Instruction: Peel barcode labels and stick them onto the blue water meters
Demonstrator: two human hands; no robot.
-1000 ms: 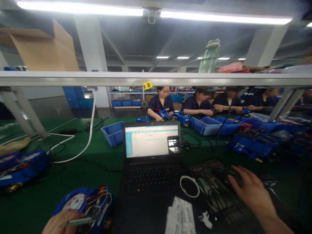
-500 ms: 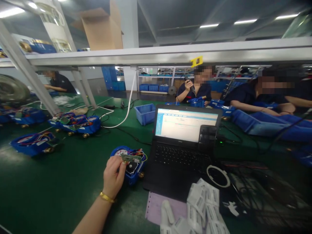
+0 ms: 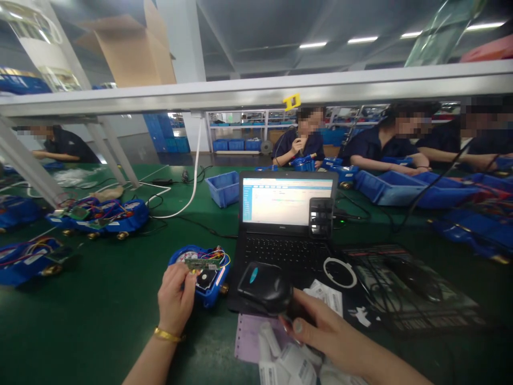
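Note:
My left hand [image 3: 176, 289] pinches the edge of a green circuit board [image 3: 201, 264]. The board is tilted up over a blue meter housing [image 3: 212, 298], which lies open with coloured wires, a white dial and a black round part inside. My right hand [image 3: 316, 326] is wrapped around the handle of a black barcode scanner [image 3: 264, 287]. Its head points left toward the board, above the front edge of the laptop [image 3: 280, 251]. Below the scanner lie white printed labels [image 3: 294, 363] on a pink sheet [image 3: 246, 339].
More blue housings with wires [image 3: 100, 216] stand on the green table at left. A blue bin [image 3: 223, 189] sits behind the laptop. At right are a white ring [image 3: 340, 272], a mouse [image 3: 419, 280] and cables. Co-workers sit across the table, beneath a metal shelf [image 3: 240, 96].
My right hand has come into view from the lower right, holding the barcode scanner. My left hand keeps its pinch on the circuit board. The camera view has swung to the right.

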